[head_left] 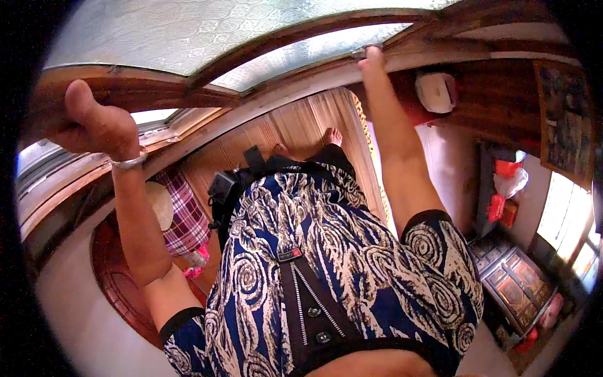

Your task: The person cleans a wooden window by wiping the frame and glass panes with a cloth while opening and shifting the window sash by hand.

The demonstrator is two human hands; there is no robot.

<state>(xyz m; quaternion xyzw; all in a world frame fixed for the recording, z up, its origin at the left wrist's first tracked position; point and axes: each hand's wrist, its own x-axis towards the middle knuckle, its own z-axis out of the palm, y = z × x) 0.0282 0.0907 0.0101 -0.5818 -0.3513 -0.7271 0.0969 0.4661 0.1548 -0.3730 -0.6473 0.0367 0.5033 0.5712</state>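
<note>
The left hand (103,129) is reaching up to the window frame (144,91), its thumb standing apart and its palm partly turned to view; the fingers are running into shadow at the wood, so whether they are gripping it or lying open against it, I cannot tell. A bracelet (130,161) is circling that wrist. The right hand (372,58) is reaching farther up, fingers bending in at a small grey piece (360,54) beside the frame; whether they are closing on it or only touching it is not clear.

The window is lying ahead of both hands, its patterned glass (188,31) spreading above and between them. Light is showing through a narrow strip below that glass and through a gap just right of the left hand. With both hands up at the window, the handling seems to be under way rather than finished; how much is done or left, the view is not showing.

Below the hands, bare feet (335,136) are standing on a striped mat (264,135). Below the left hand, a plaid cloth (188,210) is hanging beside a round pale thing (160,204). Right of the right hand, a white thing (435,92) is resting near a wooden wall; farther down that side, a cabinet (518,283) is standing below red bags (496,206).
</note>
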